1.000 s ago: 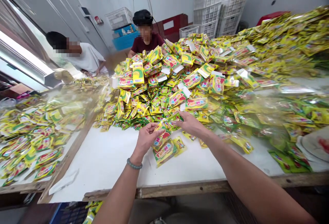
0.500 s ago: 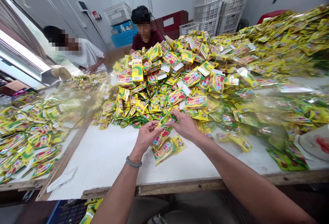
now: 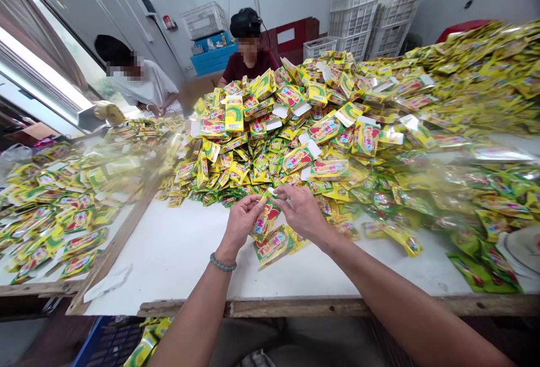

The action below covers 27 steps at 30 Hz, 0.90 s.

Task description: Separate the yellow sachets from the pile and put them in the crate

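My left hand (image 3: 239,223) and my right hand (image 3: 300,209) both pinch one yellow and green sachet (image 3: 265,215) with a red mark, held just above the white table (image 3: 177,254). A bead bracelet circles my left wrist. More sachets (image 3: 274,244) lie flat on the table right under my hands. Behind them rises a huge heap of the same sachets and small yellow boxes (image 3: 312,125).
Two other people sit at the far side: one in white (image 3: 145,83) at the left, one in dark red (image 3: 248,58) at the middle. A second sachet heap (image 3: 63,204) fills the left table. White crates (image 3: 358,1) stack at the back wall. A blue crate (image 3: 105,344) sits below.
My right hand has come back from the heap and closed on the sachet that my left hand holds. The view has shifted slightly.
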### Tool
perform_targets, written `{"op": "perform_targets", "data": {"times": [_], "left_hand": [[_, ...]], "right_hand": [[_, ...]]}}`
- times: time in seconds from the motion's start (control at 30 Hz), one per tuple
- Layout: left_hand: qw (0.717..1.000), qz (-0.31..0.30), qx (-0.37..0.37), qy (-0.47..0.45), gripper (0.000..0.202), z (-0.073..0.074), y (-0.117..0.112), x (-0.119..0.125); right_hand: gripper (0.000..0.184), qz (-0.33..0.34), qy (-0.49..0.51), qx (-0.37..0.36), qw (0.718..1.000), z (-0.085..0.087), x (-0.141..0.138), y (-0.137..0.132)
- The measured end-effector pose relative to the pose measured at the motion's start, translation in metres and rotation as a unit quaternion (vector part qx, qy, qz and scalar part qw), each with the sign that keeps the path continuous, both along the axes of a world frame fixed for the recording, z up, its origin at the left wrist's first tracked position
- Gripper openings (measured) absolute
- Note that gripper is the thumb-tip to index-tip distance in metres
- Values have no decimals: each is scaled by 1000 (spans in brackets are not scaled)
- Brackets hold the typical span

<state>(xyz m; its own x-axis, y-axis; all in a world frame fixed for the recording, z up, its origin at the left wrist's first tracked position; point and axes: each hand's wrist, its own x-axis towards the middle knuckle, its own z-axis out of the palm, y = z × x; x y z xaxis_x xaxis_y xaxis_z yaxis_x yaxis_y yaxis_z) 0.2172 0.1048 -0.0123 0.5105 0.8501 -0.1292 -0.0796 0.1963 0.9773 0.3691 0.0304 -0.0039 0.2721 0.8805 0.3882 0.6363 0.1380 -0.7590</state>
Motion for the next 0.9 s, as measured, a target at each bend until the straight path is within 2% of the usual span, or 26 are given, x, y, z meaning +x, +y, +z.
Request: {"op": "perform_targets", "data": {"times": [0.13,0.33,0.43,0.5,0.6,0.67,0.8,0.83,0.9], "left_hand": [[1000,-19,16,9,39,0,-3,1],[1000,3,30,-5,33,-5,-3,5],[999,-1,52,5,32,-7,-5,4],[998,-21,60,-9,38,-5,-8,3],[993,-85,77,-2,55,-2,-13,4],[990,-106,93,21,58,0,-14,5],[997,-45,58,-19,54,0,-11,5],[998,-28,41,-40,54,0,-10,5],[997,-1,16,-75,54,1,-9,4]], "right_hand": [[10,69,-7,-23,997,-5,-9,0],[35,25,47,-16,998,0,-10,-1],[31,59,70,-51,995,-3,-6,3],[28,74,139,-63,985,-7,-4,5],[30,73,250,-57,964,-11,0,7],[30,65,258,-35,963,-11,2,7],[26,-48,170,45,983,-9,2,6],[27,-56,176,45,982,-9,0,7],[33,4,248,15,969,-13,-4,9]]}}
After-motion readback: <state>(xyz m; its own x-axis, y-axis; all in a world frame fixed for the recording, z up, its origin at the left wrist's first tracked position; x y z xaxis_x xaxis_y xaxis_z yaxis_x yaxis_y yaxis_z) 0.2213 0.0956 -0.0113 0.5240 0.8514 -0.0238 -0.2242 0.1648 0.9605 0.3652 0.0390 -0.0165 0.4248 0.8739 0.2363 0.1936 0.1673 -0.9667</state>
